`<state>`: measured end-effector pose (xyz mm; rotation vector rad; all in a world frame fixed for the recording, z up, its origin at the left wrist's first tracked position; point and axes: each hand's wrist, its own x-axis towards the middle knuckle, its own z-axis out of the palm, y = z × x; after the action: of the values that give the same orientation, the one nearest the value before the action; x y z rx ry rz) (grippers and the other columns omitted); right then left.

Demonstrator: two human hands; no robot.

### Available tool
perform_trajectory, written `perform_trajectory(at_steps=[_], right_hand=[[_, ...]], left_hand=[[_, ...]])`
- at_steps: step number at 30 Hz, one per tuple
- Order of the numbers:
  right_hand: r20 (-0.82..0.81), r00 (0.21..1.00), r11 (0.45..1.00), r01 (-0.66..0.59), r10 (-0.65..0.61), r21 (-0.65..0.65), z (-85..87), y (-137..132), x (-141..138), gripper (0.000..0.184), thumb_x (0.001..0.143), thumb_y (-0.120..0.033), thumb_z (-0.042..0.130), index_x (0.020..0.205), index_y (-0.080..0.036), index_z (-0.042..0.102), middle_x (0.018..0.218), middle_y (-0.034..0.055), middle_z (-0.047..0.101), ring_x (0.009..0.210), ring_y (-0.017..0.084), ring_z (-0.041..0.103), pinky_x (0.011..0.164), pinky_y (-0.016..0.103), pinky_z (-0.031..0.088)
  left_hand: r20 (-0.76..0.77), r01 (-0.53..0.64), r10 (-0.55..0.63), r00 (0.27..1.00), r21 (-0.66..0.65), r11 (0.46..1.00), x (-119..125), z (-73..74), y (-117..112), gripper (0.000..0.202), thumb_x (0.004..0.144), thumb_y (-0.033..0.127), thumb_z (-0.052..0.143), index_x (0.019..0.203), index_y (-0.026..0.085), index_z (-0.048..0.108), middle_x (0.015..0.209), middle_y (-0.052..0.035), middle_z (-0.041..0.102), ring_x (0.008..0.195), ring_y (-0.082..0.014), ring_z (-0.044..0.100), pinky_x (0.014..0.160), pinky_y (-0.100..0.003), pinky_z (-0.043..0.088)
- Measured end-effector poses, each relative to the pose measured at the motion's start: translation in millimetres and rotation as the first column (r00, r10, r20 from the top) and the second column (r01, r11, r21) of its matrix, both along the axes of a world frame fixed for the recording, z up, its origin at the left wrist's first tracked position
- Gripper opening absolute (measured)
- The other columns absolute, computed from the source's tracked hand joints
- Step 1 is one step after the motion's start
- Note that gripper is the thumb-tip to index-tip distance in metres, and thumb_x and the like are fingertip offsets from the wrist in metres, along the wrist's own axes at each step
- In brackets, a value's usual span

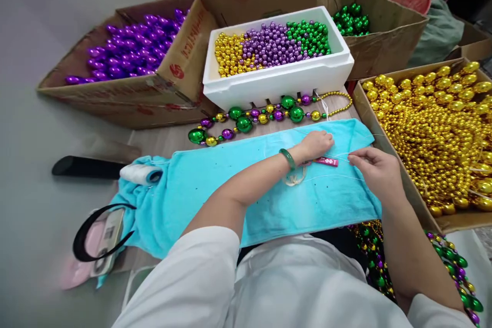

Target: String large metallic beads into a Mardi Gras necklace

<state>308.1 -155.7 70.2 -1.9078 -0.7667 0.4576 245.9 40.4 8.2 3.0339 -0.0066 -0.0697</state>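
My left hand (317, 144), with a green bangle (287, 159) on its wrist, rests curled on a turquoise towel (223, 189). What its fingers hold is hidden. Thumb and fingertips of my right hand (378, 171) pinch a thin white string (342, 156), which runs leftward toward my left hand. Just below my left hand lies a small dark-pink tag (326, 162) with white print. A pale loop of cord (294, 176) lies on the towel beneath my left wrist. Beyond the towel stretches a necklace of green, purple and gold beads (243, 124).
A white foam box (277, 78) of sorted beads stands at the back. Cardboard boxes hold purple beads (130, 51), green beads (351, 19) and gold beads (434, 138). A spool of white thread (140, 174) lies at the towel's left end. Finished-looking strands (457, 266) hang at lower right.
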Motion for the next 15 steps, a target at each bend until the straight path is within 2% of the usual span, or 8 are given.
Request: perform_trajectory(at_steps=[2, 3, 5, 7, 8, 10, 12, 15], right_hand=[[0.037, 0.999, 1.000, 0.024, -0.025, 0.018, 2.7, 12, 0, 0.020, 0.074, -0.036, 0.068, 0.075, -0.017, 0.073, 0.059, 0.0000, 0.062, 0.054, 0.013, 0.052, 0.054, 0.027, 0.040], [0.057, 0.997, 0.998, 0.051, -0.053, 0.036, 3.6, 16, -2, 0.020, 0.074, -0.036, 0.067, 0.074, -0.016, 0.074, 0.058, -0.0002, 0.061, 0.054, 0.013, 0.051, 0.054, 0.027, 0.040], [0.075, 0.991, 0.991, 0.103, -0.110, 0.082, 4.1, 23, -7, 0.020, 0.074, -0.035, 0.068, 0.073, -0.016, 0.074, 0.056, -0.0015, 0.058, 0.053, 0.012, 0.049, 0.054, 0.027, 0.039], [0.033, 0.990, 0.983, 0.129, -0.134, 0.134, 3.5, 26, -18, 0.018, 0.073, -0.033, 0.068, 0.073, -0.017, 0.074, 0.054, -0.0025, 0.055, 0.052, 0.012, 0.046, 0.052, 0.026, 0.037], [-0.005, 0.991, 0.978, 0.133, -0.134, 0.163, 3.1, 28, -26, 0.017, 0.073, -0.033, 0.069, 0.073, -0.017, 0.074, 0.054, -0.0026, 0.054, 0.052, 0.011, 0.046, 0.052, 0.026, 0.037], [-0.079, 0.991, 0.969, 0.119, -0.105, 0.215, 2.7, 31, -47, 0.015, 0.073, -0.032, 0.070, 0.075, -0.018, 0.074, 0.055, -0.0020, 0.057, 0.053, 0.012, 0.047, 0.052, 0.026, 0.038], [-0.118, 0.991, 0.963, 0.087, -0.058, 0.254, 2.4, 35, -70, 0.014, 0.074, -0.032, 0.070, 0.077, -0.019, 0.075, 0.057, -0.0014, 0.059, 0.053, 0.012, 0.048, 0.052, 0.027, 0.039], [-0.149, 0.989, 0.950, 0.052, -0.006, 0.308, 0.2, 44, -103, 0.013, 0.076, -0.031, 0.070, 0.078, -0.019, 0.073, 0.060, -0.0013, 0.059, 0.050, 0.010, 0.045, 0.048, 0.025, 0.037]], left_hand=[[0.177, -0.129, 0.152, 0.972, -0.136, 0.982, -3, 13.3, 12, 0.024, 0.089, 0.014, 0.046, 0.097, 0.011, 0.068, 0.096, -0.0142, 0.066, 0.090, -0.0211, 0.060, 0.073, -0.032, 0.044], [0.296, -0.180, 0.247, 0.923, -0.237, 0.955, -7, 24.0, 19, 0.024, 0.089, 0.015, 0.047, 0.099, 0.012, 0.068, 0.097, -0.0126, 0.067, 0.092, -0.0200, 0.060, 0.077, -0.031, 0.045], [0.490, -0.202, 0.453, 0.744, -0.482, 0.853, -22, 51.0, 30, 0.022, 0.088, 0.017, 0.049, 0.100, 0.014, 0.068, 0.097, -0.0091, 0.068, 0.095, -0.0178, 0.060, 0.083, -0.030, 0.047], [0.486, -0.161, 0.661, 0.572, -0.724, 0.671, -47, 79.1, 31, 0.019, 0.085, 0.019, 0.054, 0.097, 0.014, 0.068, 0.094, -0.0061, 0.068, 0.088, -0.0155, 0.062, 0.078, -0.028, 0.049], [0.402, -0.137, 0.742, 0.537, -0.826, 0.547, -64, 90.7, 26, 0.018, 0.084, 0.020, 0.056, 0.096, 0.014, 0.068, 0.089, -0.0048, 0.069, 0.080, -0.0139, 0.063, 0.071, -0.026, 0.050], [0.160, -0.114, 0.801, 0.577, -0.956, 0.272, -99, 104.5, 9, 0.018, 0.078, 0.022, 0.062, 0.093, 0.013, 0.069, 0.078, -0.0028, 0.068, 0.065, -0.0115, 0.062, 0.056, -0.022, 0.048], [-0.052, -0.129, 0.788, 0.613, -0.991, 0.035, -132, 103.9, -14, 0.019, 0.074, 0.024, 0.067, 0.090, 0.013, 0.070, 0.071, -0.0022, 0.067, 0.059, -0.0108, 0.061, 0.049, -0.020, 0.046], [-0.225, -0.132, 0.798, 0.559, -0.974, -0.183, -168, 85.6, -42, 0.021, 0.070, 0.027, 0.071, 0.086, 0.013, 0.071, 0.076, -0.0037, 0.069, 0.059, -0.0106, 0.062, 0.046, -0.019, 0.044]])
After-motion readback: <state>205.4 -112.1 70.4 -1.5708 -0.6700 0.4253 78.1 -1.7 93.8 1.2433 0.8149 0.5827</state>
